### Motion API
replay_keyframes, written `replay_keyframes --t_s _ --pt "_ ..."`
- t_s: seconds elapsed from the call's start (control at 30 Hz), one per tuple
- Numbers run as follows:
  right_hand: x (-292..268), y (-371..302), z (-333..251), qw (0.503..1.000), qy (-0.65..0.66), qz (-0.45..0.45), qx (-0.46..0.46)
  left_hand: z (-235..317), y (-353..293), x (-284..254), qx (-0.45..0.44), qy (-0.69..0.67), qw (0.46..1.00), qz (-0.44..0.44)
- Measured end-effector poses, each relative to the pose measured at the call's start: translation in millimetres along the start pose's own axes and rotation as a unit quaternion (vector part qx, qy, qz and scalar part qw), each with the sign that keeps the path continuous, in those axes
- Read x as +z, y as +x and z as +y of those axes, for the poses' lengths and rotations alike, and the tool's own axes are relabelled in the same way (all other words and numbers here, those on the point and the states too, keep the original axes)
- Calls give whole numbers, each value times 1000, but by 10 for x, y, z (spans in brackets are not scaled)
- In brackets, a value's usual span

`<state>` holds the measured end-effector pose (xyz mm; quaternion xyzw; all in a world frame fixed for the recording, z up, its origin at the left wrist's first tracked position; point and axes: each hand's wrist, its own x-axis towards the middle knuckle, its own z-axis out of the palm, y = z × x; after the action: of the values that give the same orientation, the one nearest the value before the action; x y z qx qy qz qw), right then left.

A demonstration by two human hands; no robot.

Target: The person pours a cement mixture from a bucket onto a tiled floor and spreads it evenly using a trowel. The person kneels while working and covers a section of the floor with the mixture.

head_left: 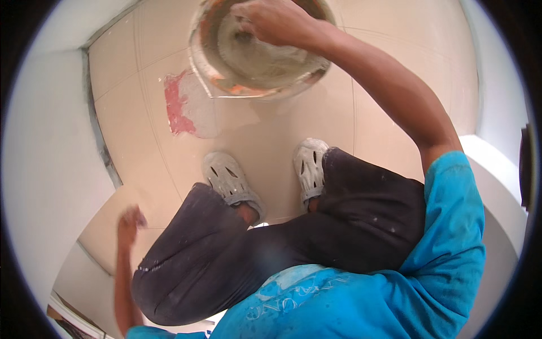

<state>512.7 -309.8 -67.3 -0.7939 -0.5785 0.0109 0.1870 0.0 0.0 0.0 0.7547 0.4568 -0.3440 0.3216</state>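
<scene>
Mixing paste (271, 59) seems under way: right hand (264, 20) curled over the bucket (240, 89), left hand (129, 222) near the floor's (124, 135) left edge, grips unclear; next likely calls for scooping.

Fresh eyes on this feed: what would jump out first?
The wide bucket at the top of the view, orange smears on its rim, with the right hand over its greyish contents. Next, the bright blue shirt at lower right, then the jagged red patch on the floor, below and left of the bucket.
</scene>
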Motion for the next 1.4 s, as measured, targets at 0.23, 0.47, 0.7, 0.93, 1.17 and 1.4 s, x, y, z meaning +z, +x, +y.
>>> replay_keyframes --t_s 0.23,0.47,0.7,0.93,1.17,1.4 --pt "-422 -390 351 993 -87 -75 22 3523 228 1175 207 -192 931 -230" --pt "-33 -361 -107 996 87 -11 24 4409 246 2575 149 -788 598 -7" --pt "-209 -200 120 994 25 -34 103 4323 425 2411 139 -806 575 7" --pt "-112 -436 57 992 85 -23 89 3883 840 1800 171 -748 641 -4" --pt "-69 -177 -55 992 99 10 71 4169 562 1723 140 -745 652 1" --pt "-165 -180 210 995 34 35 92 4155 555 1696 93 -734 673 -19"
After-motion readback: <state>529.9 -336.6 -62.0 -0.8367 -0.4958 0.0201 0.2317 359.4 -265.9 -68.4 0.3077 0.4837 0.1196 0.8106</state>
